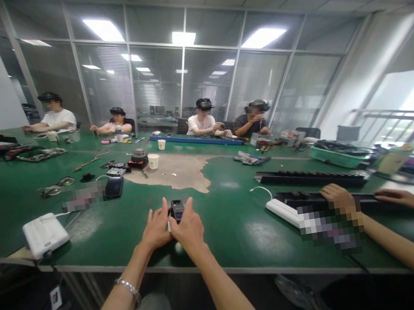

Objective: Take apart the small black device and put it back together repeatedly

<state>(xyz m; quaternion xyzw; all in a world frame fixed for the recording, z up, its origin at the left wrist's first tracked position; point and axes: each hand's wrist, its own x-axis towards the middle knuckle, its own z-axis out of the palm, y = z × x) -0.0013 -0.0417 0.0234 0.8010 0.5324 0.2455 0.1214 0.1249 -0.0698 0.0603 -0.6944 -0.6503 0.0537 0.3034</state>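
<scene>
A small dark grey box-shaped part [177, 208] with a square opening on top is between my two hands, just above or on the green table near its front edge. My left hand [158, 229] is at its left side, and a bracelet circles that wrist. From the right, my right hand [190, 227] grips it, index finger pointing forward along its side. A thin pale piece [169, 224] shows by the left fingers; whether it belongs to the part I cannot tell. My palms hide the part's lower end.
A white power adapter [45, 234] and a black phone-like slab [114, 186] lie to the left. Ahead stand paper cups [153, 161]. At right, a co-worker's hands [340, 200] rest on long black strips beside a white power strip [284, 212]. Several people sit across the table.
</scene>
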